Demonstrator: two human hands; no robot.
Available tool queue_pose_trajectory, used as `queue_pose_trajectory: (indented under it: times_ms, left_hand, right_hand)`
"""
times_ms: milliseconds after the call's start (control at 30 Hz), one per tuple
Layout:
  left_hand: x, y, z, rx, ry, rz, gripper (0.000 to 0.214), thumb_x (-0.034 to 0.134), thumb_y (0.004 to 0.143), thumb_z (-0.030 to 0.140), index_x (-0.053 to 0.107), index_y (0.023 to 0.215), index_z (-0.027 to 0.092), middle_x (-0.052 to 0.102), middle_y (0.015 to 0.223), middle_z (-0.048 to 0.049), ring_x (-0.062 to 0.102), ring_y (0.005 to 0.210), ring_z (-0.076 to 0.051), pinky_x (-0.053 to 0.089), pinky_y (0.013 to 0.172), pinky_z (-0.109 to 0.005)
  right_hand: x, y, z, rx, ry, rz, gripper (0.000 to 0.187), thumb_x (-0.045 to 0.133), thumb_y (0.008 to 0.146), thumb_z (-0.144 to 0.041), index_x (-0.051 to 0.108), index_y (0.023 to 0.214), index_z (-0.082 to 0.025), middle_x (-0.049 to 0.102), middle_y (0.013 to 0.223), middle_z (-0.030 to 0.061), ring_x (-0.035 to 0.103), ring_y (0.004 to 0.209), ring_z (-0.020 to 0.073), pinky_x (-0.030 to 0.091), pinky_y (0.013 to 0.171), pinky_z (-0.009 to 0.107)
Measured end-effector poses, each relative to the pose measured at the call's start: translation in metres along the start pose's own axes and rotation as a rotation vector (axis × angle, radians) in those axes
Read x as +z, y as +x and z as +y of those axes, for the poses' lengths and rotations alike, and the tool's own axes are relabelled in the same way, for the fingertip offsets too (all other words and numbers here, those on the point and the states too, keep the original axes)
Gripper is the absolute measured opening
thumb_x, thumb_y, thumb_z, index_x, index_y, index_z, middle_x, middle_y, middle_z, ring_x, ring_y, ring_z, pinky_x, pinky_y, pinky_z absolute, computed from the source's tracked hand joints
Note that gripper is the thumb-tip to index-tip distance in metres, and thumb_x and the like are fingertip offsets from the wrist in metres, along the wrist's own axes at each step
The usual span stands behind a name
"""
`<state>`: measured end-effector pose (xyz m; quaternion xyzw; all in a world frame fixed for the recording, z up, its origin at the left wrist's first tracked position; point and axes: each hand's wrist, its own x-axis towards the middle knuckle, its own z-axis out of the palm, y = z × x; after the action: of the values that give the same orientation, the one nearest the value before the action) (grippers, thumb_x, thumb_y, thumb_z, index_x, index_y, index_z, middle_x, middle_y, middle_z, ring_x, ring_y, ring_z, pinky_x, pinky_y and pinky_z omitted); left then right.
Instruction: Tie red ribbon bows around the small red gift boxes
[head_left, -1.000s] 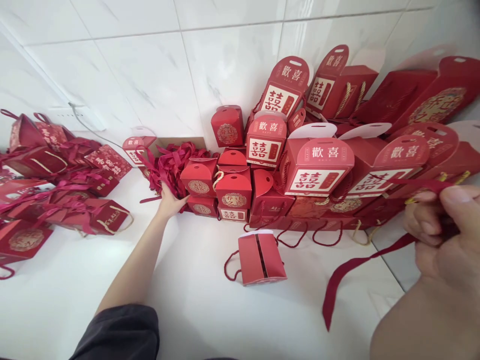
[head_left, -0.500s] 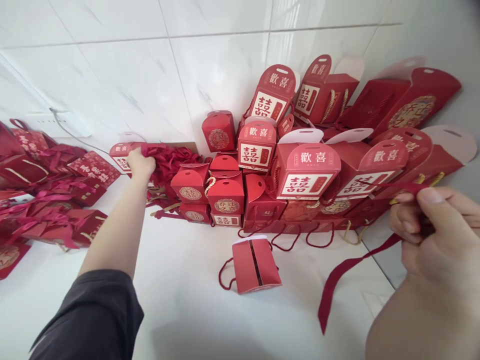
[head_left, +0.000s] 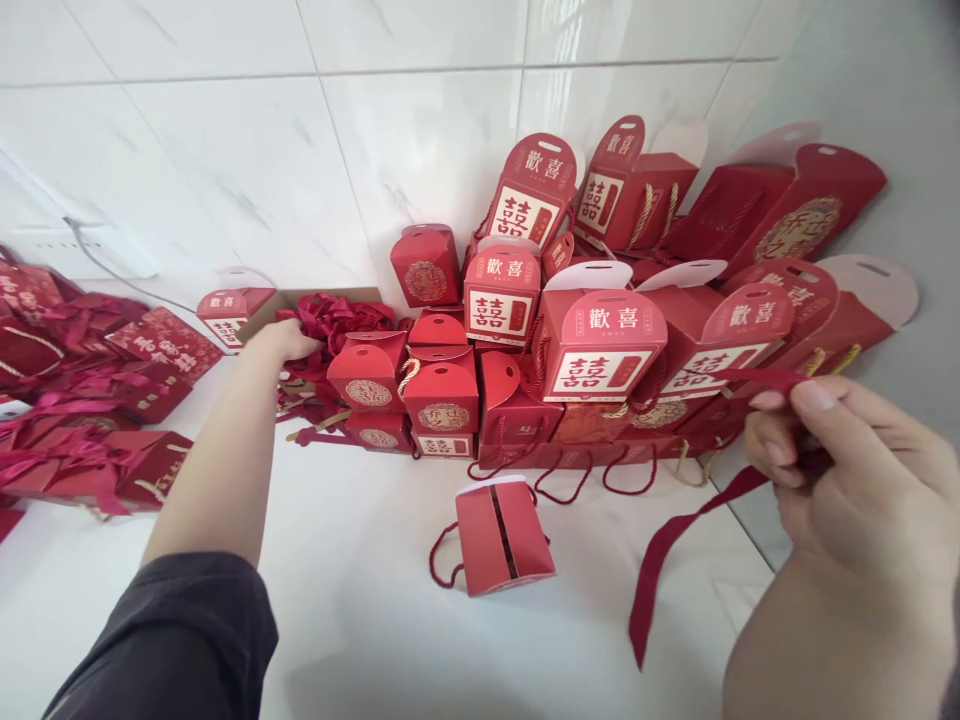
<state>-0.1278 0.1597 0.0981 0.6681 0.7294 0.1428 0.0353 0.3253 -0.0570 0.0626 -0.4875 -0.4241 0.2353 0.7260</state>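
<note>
My right hand (head_left: 862, 470) is closed on a dark red ribbon (head_left: 664, 560), pinched between thumb and bent fingers. One end of it hangs down over the white tabletop, and a thin stretch points left across the boxes. My left hand (head_left: 289, 343) is at the edge of a tangled heap of red ribbons (head_left: 337, 318). Its fingertips are hidden there, so its grip does not show. Between the hands a small red gift box (head_left: 499, 535) rests by itself, its top flaps folded in with a dark slit between them and cord handles at its sides.
Stacked red gift boxes (head_left: 604, 350) with white label panels and cord handles stand along the tiled wall (head_left: 420, 130). Ribbon-tied boxes (head_left: 97, 460) crowd the left side of the table (head_left: 360, 620). A cable (head_left: 127, 275) runs from a wall strip behind them.
The view has turned slightly right, so the boxes appear shifted left. My left hand has moved slightly right and down against the ribbon heap. My right hand keeps its hold on the ribbon.
</note>
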Motion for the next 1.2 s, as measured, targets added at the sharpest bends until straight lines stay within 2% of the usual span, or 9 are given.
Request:
queue_pose_trajectory:
  times_ms: [133, 233, 367, 500, 600, 700, 833, 1000, 1200]
  left_hand:
    - [-0.024, -0.048, 0.014, -0.179, 0.189, 0.101, 0.047, 0.051, 0.086, 0.046, 0.065, 0.107, 0.006, 0.067, 0.108, -0.0214, 0.059, 0.101, -0.037, 0.045, 0.082, -0.057]
    - [-0.021, -0.107, 0.042, -0.024, 0.191, 0.262, 0.038, 0.046, 0.089, 0.047, 0.066, 0.110, 0.022, 0.072, 0.098, -0.0079, 0.063, 0.096, -0.031, 0.048, 0.081, -0.045]
    - [0.003, -0.174, 0.078, 0.495, -0.138, -0.077, 0.029, 0.050, 0.091, 0.049, 0.068, 0.096, 0.027, 0.071, 0.097, 0.0010, 0.064, 0.088, -0.018, 0.047, 0.078, -0.028]
    - [0.029, -0.213, 0.103, 0.821, -0.309, -0.367, 0.034, 0.058, 0.086, 0.052, 0.064, 0.105, 0.025, 0.065, 0.111, -0.0035, 0.059, 0.101, -0.020, 0.046, 0.087, -0.029]
    - [0.048, -0.229, 0.115, 0.840, -0.366, -0.487, 0.042, 0.067, 0.076, 0.058, 0.064, 0.100, 0.023, 0.066, 0.102, -0.0043, 0.060, 0.091, -0.021, 0.047, 0.078, -0.030]
    - [0.064, -0.235, 0.120, 0.736, -0.482, -0.645, 0.029, 0.060, 0.085, 0.050, 0.066, 0.087, 0.022, 0.068, 0.082, -0.0019, 0.060, 0.071, -0.016, 0.046, 0.066, -0.027]
    - [0.075, -0.231, 0.118, 0.562, -0.659, -0.794, 0.031, 0.055, 0.090, 0.043, 0.067, 0.078, 0.018, 0.064, 0.064, -0.0022, 0.057, 0.055, -0.013, 0.043, 0.054, -0.025]
    - [0.076, -0.227, 0.112, 0.485, -0.753, -0.802, 0.022, 0.057, 0.088, 0.036, 0.070, 0.092, 0.018, 0.069, 0.077, -0.0047, 0.062, 0.060, -0.014, 0.048, 0.054, -0.024]
    - [0.078, -0.230, 0.114, 0.494, -0.718, -0.785, 0.023, 0.054, 0.090, 0.035, 0.070, 0.091, 0.018, 0.069, 0.076, -0.0033, 0.062, 0.061, -0.012, 0.049, 0.056, -0.023]
  right_hand:
    - [0.003, -0.008, -0.001, 0.271, 0.054, -0.363, 0.010, 0.065, 0.085, -0.027, 0.069, 0.087, -0.018, 0.058, 0.065, 0.0022, 0.050, 0.056, 0.0116, 0.033, 0.046, 0.024]
    - [0.013, -0.015, 0.000, 0.333, 0.085, -0.584, 0.010, 0.064, 0.086, -0.029, 0.067, 0.090, -0.020, 0.052, 0.067, -0.0006, 0.045, 0.060, 0.0104, 0.032, 0.051, 0.024]
    - [0.026, -0.022, 0.003, 0.347, -0.056, -0.797, 0.027, 0.056, 0.092, -0.039, 0.058, 0.075, -0.018, 0.035, 0.059, -0.0051, 0.029, 0.054, 0.0085, 0.023, 0.049, 0.024]
    - [0.031, -0.034, 0.007, 0.337, -0.246, -0.926, 0.034, 0.057, 0.092, -0.042, 0.053, 0.069, -0.017, 0.041, 0.061, -0.0049, 0.035, 0.056, 0.0075, 0.027, 0.052, 0.023]
    - [0.029, -0.047, 0.014, 0.437, -0.214, -0.931, 0.022, 0.055, 0.093, -0.040, 0.059, 0.095, -0.019, 0.052, 0.064, -0.0044, 0.043, 0.055, 0.0079, 0.032, 0.050, 0.021]
    - [0.024, -0.061, 0.023, 0.524, -0.075, -0.857, 0.027, 0.052, 0.095, -0.037, 0.054, 0.115, -0.020, 0.061, 0.073, -0.0018, 0.052, 0.054, 0.0088, 0.040, 0.049, 0.021]
    - [0.017, -0.085, 0.028, 0.458, 0.033, -0.720, 0.018, 0.051, 0.096, -0.030, 0.062, 0.106, -0.020, 0.063, 0.069, -0.0007, 0.060, 0.059, 0.0112, 0.050, 0.057, 0.025]
    - [0.014, -0.121, 0.026, 0.302, -0.003, -0.657, 0.020, 0.050, 0.095, -0.023, 0.071, 0.097, -0.023, 0.064, 0.076, 0.0015, 0.062, 0.068, 0.0122, 0.052, 0.068, 0.027]
    - [0.015, -0.156, 0.037, 0.430, -0.048, -0.631, 0.020, 0.055, 0.093, -0.031, 0.071, 0.102, -0.022, 0.066, 0.096, 0.0069, 0.066, 0.073, 0.0146, 0.056, 0.069, 0.029]
